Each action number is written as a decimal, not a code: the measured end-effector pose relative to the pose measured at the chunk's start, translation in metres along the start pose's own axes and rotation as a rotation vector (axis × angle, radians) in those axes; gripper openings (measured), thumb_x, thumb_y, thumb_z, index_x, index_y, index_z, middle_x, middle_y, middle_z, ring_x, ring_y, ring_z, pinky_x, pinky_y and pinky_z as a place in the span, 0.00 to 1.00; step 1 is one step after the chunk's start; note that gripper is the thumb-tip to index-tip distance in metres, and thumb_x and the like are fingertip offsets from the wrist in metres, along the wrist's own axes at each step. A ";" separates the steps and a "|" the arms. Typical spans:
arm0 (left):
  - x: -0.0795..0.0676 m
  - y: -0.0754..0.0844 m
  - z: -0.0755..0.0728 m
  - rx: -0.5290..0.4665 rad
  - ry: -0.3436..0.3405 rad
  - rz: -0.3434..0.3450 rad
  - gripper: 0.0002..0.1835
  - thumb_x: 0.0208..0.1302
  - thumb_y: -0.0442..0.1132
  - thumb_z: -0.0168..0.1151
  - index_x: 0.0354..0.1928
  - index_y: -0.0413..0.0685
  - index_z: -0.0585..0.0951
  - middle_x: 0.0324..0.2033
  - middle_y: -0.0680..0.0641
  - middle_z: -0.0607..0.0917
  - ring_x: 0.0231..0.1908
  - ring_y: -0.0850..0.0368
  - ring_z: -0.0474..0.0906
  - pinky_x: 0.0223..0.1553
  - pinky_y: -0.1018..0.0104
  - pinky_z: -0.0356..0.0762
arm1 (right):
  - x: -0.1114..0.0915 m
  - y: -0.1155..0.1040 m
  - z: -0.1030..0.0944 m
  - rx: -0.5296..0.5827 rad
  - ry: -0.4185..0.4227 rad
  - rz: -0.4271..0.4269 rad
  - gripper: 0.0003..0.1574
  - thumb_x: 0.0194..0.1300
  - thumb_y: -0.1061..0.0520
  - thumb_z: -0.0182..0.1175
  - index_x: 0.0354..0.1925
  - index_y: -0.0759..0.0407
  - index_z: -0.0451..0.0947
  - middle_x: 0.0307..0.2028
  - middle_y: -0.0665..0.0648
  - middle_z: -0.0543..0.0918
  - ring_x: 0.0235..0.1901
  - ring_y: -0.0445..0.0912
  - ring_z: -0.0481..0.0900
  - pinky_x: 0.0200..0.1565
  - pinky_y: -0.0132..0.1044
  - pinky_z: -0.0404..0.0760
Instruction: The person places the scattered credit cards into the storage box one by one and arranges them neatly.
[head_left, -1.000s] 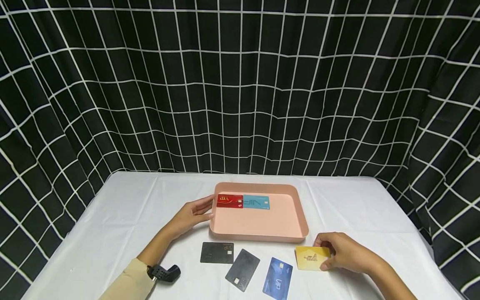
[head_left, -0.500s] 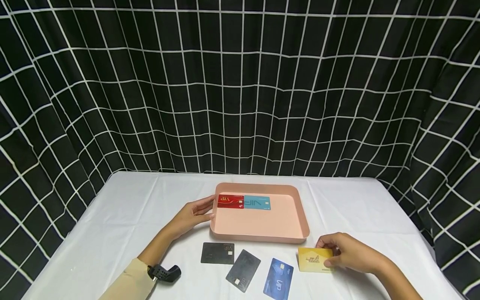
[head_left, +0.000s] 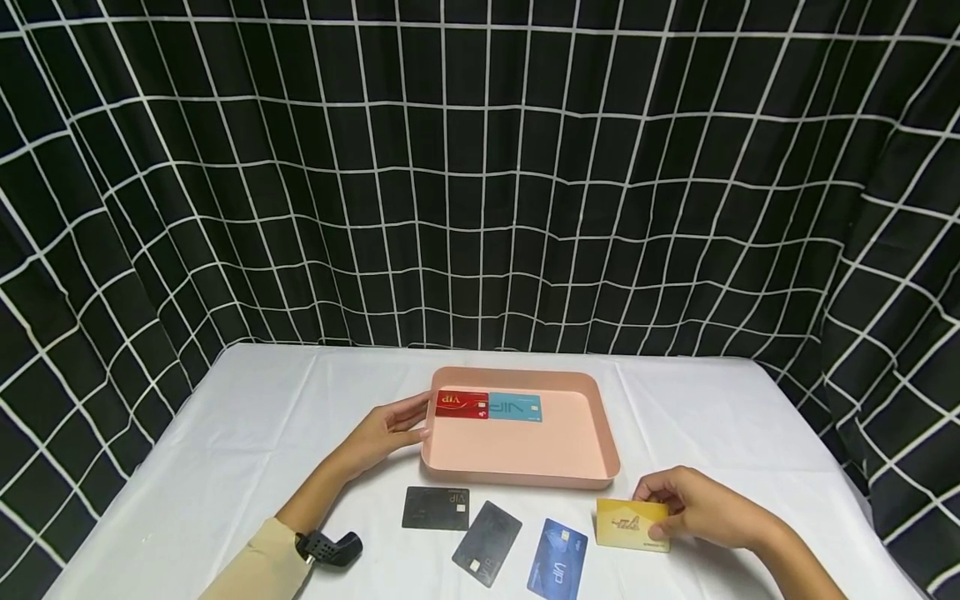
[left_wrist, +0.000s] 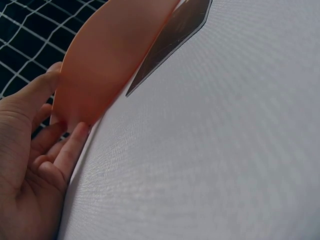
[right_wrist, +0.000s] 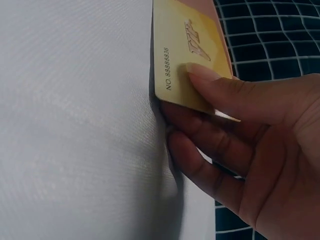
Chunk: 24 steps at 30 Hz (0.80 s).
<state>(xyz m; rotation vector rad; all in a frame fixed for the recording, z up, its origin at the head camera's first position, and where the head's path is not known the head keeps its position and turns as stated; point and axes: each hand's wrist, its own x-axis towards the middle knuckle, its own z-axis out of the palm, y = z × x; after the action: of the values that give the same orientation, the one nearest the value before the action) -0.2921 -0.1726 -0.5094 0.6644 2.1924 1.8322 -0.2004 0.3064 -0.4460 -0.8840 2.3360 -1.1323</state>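
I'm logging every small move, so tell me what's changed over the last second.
The yellow card, in the right hand, has shifted slightly right and toward the person. Nothing was newly taken or let go. Unchanged: the left hand at the tray's left edge, the red card and light blue card inside it, the blue card and two dark cards on the cloth.

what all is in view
tray: one, pink, lower centre
tablecloth: one, white, under tray
curtain: one, black with white grid, behind
red card: one, tray's far-left corner
light blue card: one, in tray, beside red
black card: one, in front of tray
dark grey card: one, beside black
blue card: one, beside dark grey
yellow card: one, rightmost
device: one, black, left wrist
sleeve: one, beige, left forearm
left hand: one, touching tray's left side
right hand: one, fingers pinching yellow card
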 end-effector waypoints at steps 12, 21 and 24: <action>0.000 0.001 0.000 -0.003 0.009 -0.006 0.38 0.67 0.37 0.69 0.76 0.42 0.65 0.74 0.43 0.66 0.72 0.45 0.65 0.66 0.61 0.71 | -0.002 0.008 -0.003 0.128 -0.032 -0.072 0.13 0.60 0.66 0.68 0.45 0.65 0.80 0.38 0.52 0.86 0.37 0.35 0.79 0.35 0.29 0.81; 0.000 0.001 0.001 -0.001 0.011 -0.007 0.38 0.66 0.37 0.70 0.76 0.43 0.65 0.74 0.42 0.66 0.72 0.45 0.65 0.66 0.59 0.70 | -0.003 0.001 -0.006 0.255 -0.051 -0.023 0.14 0.63 0.68 0.65 0.48 0.68 0.79 0.42 0.59 0.88 0.40 0.38 0.82 0.40 0.29 0.82; 0.000 0.002 0.001 -0.001 0.007 0.001 0.38 0.67 0.37 0.69 0.76 0.42 0.65 0.74 0.42 0.66 0.72 0.45 0.65 0.66 0.59 0.70 | -0.004 -0.001 -0.007 0.271 -0.043 -0.015 0.14 0.63 0.70 0.64 0.49 0.69 0.79 0.42 0.60 0.88 0.40 0.38 0.83 0.40 0.30 0.82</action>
<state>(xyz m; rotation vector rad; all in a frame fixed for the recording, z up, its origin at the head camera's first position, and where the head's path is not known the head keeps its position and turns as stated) -0.2913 -0.1711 -0.5079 0.6594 2.1962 1.8387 -0.2015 0.3121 -0.4405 -0.8185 2.0813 -1.3812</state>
